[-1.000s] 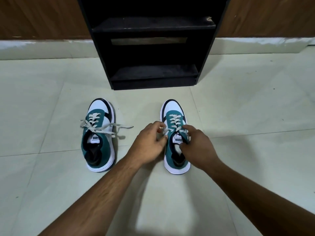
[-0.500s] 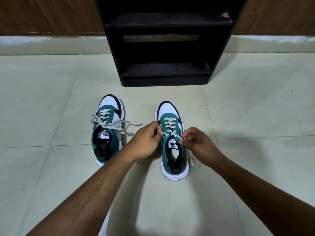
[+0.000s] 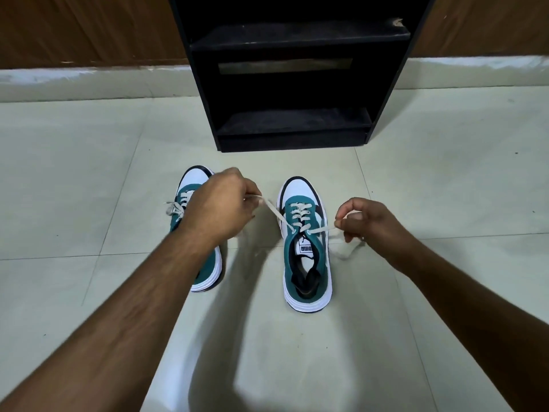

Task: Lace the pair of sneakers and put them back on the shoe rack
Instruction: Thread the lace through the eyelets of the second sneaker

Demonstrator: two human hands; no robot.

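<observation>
Left hand (image 3: 221, 203) and right hand (image 3: 367, 220) each pinch a lace end (image 3: 274, 211) of the right sneaker (image 3: 306, 248), pulled apart, seemingly taut.

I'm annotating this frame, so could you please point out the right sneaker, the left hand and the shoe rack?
right sneaker (image 3: 300, 203): head view, on its teal laced vamp.
left hand (image 3: 221, 203): head view, on the back of the hand.
shoe rack (image 3: 297, 121): head view, on its bottom shelf.
</observation>
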